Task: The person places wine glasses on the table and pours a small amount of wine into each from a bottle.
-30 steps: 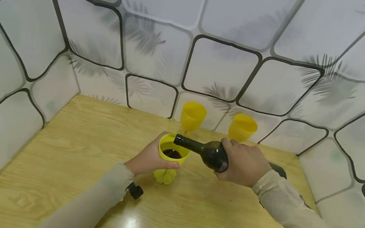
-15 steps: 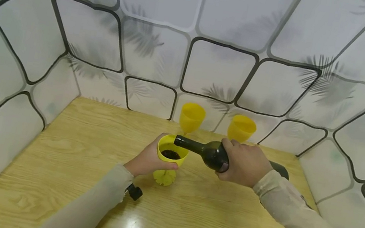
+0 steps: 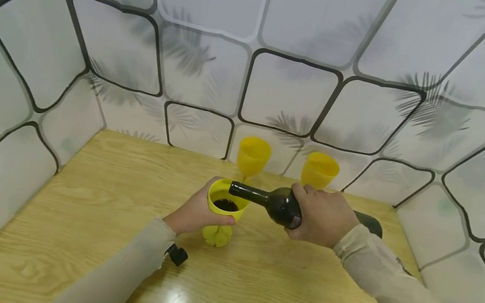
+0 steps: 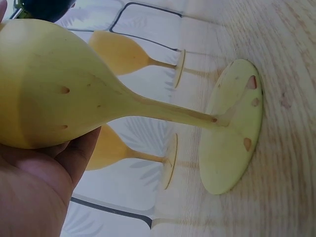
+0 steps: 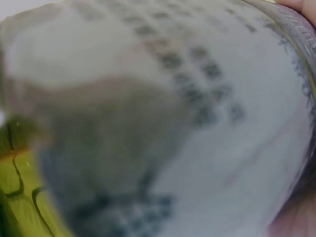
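Observation:
In the head view my left hand [image 3: 198,211] grips a yellow goblet [image 3: 217,190] round its bowl, thumb in front. Dark liquid [image 3: 226,205] lies inside it. The left wrist view shows the goblet's bowl [image 4: 59,84], its stem and its round foot [image 4: 232,128] close to the wooden table; whether the foot touches cannot be told. My right hand [image 3: 323,217] holds a dark wine bottle [image 3: 282,206] round its body, tipped almost level, its mouth over the goblet's opening. No stream from the mouth can be made out. A pale printed label [image 5: 148,64] fills most of the right wrist view, blurred.
Two more yellow goblets stand at the back of the table [image 3: 121,179]: one goblet [image 3: 253,157] behind the held one, another goblet [image 3: 319,170] behind my right hand. A patterned wall [image 3: 208,69] rises behind, with side walls left and right.

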`<move>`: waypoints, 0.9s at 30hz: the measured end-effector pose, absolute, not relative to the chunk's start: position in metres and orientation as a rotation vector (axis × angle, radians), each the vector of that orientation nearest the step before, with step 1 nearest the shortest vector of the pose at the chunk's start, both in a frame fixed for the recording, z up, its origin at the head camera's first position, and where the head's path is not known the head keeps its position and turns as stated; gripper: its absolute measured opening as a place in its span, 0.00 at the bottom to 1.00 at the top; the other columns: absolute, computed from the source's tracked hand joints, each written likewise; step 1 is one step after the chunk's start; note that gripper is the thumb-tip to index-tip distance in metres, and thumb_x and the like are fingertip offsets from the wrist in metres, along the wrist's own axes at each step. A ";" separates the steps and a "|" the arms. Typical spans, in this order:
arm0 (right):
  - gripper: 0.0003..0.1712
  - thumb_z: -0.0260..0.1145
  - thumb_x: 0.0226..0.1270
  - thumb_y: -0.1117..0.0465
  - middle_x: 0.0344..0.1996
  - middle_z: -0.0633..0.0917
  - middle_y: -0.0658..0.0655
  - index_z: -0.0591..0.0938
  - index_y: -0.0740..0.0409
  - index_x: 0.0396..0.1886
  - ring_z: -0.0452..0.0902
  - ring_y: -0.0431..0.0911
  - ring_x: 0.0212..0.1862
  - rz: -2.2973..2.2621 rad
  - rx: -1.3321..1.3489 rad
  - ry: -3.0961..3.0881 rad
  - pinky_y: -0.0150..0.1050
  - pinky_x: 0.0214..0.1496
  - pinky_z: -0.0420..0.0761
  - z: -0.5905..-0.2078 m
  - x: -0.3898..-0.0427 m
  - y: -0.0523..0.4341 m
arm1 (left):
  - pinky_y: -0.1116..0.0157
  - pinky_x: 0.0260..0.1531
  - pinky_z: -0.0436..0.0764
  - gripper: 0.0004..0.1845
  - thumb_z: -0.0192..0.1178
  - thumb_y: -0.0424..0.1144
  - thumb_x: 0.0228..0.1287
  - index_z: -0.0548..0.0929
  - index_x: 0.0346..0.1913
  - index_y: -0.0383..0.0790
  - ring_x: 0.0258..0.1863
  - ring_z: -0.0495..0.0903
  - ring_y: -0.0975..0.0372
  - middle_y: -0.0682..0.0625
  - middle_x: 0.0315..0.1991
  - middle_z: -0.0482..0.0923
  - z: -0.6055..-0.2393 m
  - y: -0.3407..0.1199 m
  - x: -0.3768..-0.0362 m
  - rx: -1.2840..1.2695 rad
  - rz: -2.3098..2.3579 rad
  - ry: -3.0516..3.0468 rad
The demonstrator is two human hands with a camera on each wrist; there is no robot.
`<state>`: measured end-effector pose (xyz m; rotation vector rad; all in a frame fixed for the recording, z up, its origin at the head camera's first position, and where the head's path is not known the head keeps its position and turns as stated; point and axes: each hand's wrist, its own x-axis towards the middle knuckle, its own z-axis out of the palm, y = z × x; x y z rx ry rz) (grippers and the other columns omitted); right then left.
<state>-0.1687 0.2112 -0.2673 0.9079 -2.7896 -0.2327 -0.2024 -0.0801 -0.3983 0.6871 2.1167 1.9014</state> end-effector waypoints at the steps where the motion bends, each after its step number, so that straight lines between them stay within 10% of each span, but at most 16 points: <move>1: 0.39 0.82 0.41 0.39 0.27 0.80 0.53 0.74 0.57 0.43 0.75 0.45 0.20 -0.234 0.908 -2.787 0.46 0.21 0.80 -0.267 -0.169 0.211 | 0.53 0.61 0.78 0.45 0.81 0.37 0.54 0.64 0.70 0.50 0.57 0.79 0.54 0.48 0.60 0.76 -0.398 -0.080 -0.203 0.688 1.902 2.117; 27: 0.37 0.83 0.40 0.42 0.28 0.81 0.54 0.75 0.56 0.43 0.77 0.47 0.22 -0.215 0.918 -2.795 0.47 0.22 0.81 -0.262 -0.169 0.211 | 0.53 0.61 0.79 0.46 0.81 0.37 0.54 0.63 0.71 0.50 0.57 0.79 0.54 0.48 0.60 0.76 -0.400 -0.081 -0.204 0.672 1.900 2.102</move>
